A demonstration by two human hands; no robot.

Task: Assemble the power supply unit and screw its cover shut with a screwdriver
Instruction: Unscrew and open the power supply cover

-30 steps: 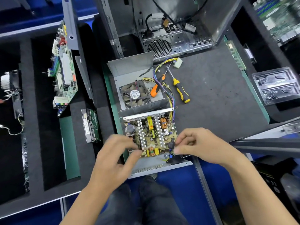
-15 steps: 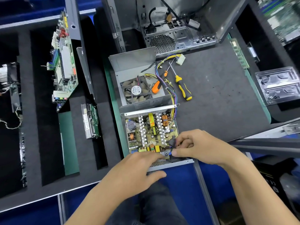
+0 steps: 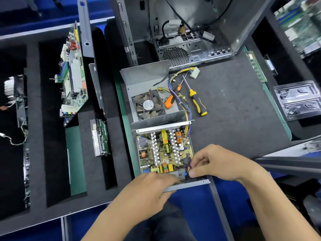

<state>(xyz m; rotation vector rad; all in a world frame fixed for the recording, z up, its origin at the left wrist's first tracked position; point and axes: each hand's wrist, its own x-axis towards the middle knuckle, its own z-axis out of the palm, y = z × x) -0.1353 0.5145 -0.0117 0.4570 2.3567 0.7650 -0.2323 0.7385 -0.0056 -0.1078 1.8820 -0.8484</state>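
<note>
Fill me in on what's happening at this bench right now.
A person is working on an open power supply unit at the near edge of the mat. The right hand pinches a small dark part with blue wires at the unit's near right corner, while the left hand rests on the near wall, steadying it. The cover, with its fan, lies open behind. Two screwdrivers, orange and yellow, lie untouched, so no screwing yet.

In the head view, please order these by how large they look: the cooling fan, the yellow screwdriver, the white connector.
1. cooling fan
2. yellow screwdriver, longer than the fan is wide but thin
3. white connector
</note>
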